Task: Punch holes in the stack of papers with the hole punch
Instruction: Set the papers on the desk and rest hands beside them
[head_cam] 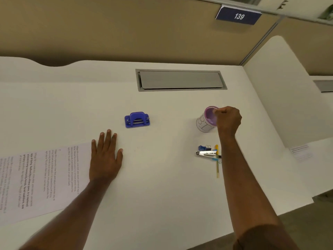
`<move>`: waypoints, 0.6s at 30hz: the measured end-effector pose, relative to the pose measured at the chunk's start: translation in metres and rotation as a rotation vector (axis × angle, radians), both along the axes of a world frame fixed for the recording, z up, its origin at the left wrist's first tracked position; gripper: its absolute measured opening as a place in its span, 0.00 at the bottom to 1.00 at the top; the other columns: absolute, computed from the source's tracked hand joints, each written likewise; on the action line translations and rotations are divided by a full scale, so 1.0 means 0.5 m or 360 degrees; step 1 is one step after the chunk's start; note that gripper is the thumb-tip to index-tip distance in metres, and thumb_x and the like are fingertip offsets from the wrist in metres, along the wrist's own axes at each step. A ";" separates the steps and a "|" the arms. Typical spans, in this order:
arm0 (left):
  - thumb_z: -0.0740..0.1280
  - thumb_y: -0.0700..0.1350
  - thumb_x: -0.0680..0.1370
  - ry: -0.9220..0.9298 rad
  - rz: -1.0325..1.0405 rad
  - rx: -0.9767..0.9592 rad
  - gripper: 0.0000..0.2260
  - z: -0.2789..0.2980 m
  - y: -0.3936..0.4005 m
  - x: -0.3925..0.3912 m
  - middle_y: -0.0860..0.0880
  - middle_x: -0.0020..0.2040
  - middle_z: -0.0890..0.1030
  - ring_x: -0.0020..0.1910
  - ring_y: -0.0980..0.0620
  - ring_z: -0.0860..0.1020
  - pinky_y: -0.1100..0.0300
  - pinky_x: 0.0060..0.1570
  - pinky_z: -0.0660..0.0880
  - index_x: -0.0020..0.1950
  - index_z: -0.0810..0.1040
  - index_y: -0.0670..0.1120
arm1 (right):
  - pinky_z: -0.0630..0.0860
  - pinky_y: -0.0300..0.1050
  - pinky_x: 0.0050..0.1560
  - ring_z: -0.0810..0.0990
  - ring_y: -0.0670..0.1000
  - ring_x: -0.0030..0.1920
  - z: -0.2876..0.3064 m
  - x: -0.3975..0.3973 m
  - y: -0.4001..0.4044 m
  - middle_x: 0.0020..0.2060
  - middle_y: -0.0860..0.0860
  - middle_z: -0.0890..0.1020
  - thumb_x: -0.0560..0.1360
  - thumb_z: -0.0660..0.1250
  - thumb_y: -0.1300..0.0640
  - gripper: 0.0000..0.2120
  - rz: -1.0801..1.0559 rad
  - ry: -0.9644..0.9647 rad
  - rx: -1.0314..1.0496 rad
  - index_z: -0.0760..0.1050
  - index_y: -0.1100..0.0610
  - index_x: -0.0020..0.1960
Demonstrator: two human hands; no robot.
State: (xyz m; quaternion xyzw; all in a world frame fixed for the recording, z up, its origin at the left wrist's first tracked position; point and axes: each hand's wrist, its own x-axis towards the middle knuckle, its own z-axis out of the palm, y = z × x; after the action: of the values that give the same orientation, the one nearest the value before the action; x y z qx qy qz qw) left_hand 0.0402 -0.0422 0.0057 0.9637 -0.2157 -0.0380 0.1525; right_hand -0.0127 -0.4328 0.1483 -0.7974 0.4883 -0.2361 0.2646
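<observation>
head view: punch and papers both untouched, my hands busy elsewhere.

from the head camera i see my left hand [105,156] lying flat, fingers straight and spread, on the desk [162,177] at the right edge of the stack of papers [41,181], which runs off the left of frame. the blue hole punch [137,120] sits just beyond that hand, apart from the sheets. my right hand [228,120] is curled, fingertips pinching the rim of a purple-lined cup [207,121]. i judge the paper light, floppy and prone to fanning, so square it and grip one edge; the punch looks rigid, best pressed on its lever. stack thickness is unreadable; small clips and a pen [217,161] near my right forearm are blurry.
</observation>
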 end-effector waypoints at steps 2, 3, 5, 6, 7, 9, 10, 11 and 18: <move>0.48 0.54 0.81 -0.0005 0.0002 -0.0011 0.30 0.000 0.001 0.000 0.45 0.82 0.53 0.81 0.44 0.50 0.41 0.79 0.49 0.81 0.57 0.43 | 0.70 0.37 0.38 0.80 0.53 0.39 -0.001 -0.001 -0.002 0.42 0.58 0.85 0.72 0.72 0.59 0.07 -0.0025 0.0052 -0.0027 0.83 0.64 0.45; 0.48 0.54 0.81 -0.0004 0.0004 -0.0010 0.30 0.000 0.000 0.000 0.45 0.82 0.53 0.81 0.44 0.50 0.41 0.79 0.49 0.81 0.57 0.43 | 0.72 0.38 0.38 0.80 0.54 0.40 -0.003 -0.001 -0.003 0.42 0.58 0.85 0.73 0.71 0.60 0.07 -0.0026 0.0073 -0.0040 0.83 0.64 0.45; 0.48 0.54 0.81 -0.0001 0.0003 -0.0009 0.30 -0.001 -0.001 0.001 0.45 0.82 0.52 0.81 0.45 0.50 0.41 0.79 0.48 0.81 0.56 0.44 | 0.75 0.41 0.41 0.83 0.57 0.43 -0.008 -0.001 -0.007 0.43 0.60 0.85 0.75 0.65 0.64 0.08 -0.0019 0.0104 -0.0057 0.83 0.65 0.46; 0.48 0.54 0.81 0.0001 0.0000 -0.0011 0.30 -0.002 -0.002 0.001 0.45 0.82 0.52 0.81 0.45 0.49 0.42 0.79 0.48 0.81 0.56 0.44 | 0.75 0.42 0.42 0.83 0.58 0.44 -0.011 -0.002 -0.009 0.43 0.61 0.85 0.76 0.63 0.65 0.10 -0.0013 0.0109 -0.0052 0.84 0.65 0.47; 0.48 0.54 0.81 -0.0001 0.0000 -0.0011 0.30 -0.003 -0.002 0.001 0.46 0.82 0.52 0.81 0.45 0.49 0.42 0.79 0.48 0.81 0.55 0.44 | 0.76 0.42 0.42 0.83 0.59 0.45 -0.012 -0.003 -0.011 0.43 0.61 0.85 0.76 0.62 0.65 0.11 -0.0007 0.0107 -0.0035 0.84 0.66 0.48; 0.48 0.54 0.81 -0.0002 0.0008 -0.0003 0.30 -0.006 0.001 0.002 0.46 0.82 0.51 0.81 0.45 0.49 0.42 0.79 0.48 0.81 0.55 0.44 | 0.75 0.42 0.42 0.84 0.59 0.45 -0.015 -0.006 -0.013 0.43 0.61 0.85 0.77 0.62 0.65 0.11 -0.0008 0.0104 -0.0042 0.84 0.66 0.49; 0.47 0.55 0.81 -0.0002 0.0012 0.0001 0.30 -0.007 0.002 0.002 0.46 0.82 0.51 0.81 0.45 0.49 0.42 0.79 0.48 0.81 0.55 0.44 | 0.75 0.41 0.42 0.84 0.58 0.45 -0.017 -0.008 -0.012 0.44 0.61 0.85 0.77 0.62 0.64 0.11 -0.0005 0.0097 -0.0069 0.83 0.65 0.49; 0.47 0.55 0.81 -0.0004 0.0014 0.0005 0.30 -0.007 0.003 0.002 0.46 0.82 0.51 0.81 0.45 0.49 0.42 0.79 0.48 0.81 0.55 0.44 | 0.75 0.41 0.41 0.84 0.58 0.45 -0.018 -0.008 -0.010 0.44 0.60 0.85 0.77 0.63 0.63 0.11 0.0003 0.0082 -0.0102 0.83 0.65 0.49; 0.49 0.54 0.81 -0.0026 0.0023 0.0022 0.29 -0.009 0.003 0.003 0.46 0.82 0.52 0.81 0.46 0.50 0.42 0.79 0.49 0.81 0.56 0.45 | 0.78 0.45 0.47 0.82 0.49 0.44 -0.030 0.007 0.103 0.43 0.50 0.86 0.76 0.63 0.60 0.10 0.0343 -0.0368 -0.0169 0.83 0.57 0.47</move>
State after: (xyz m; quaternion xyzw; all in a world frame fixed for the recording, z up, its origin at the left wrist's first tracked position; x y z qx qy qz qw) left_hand 0.0417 -0.0406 0.0010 0.9666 -0.2096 -0.0305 0.1442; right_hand -0.0094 -0.3811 0.1333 -0.8255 0.3530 -0.3222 0.3003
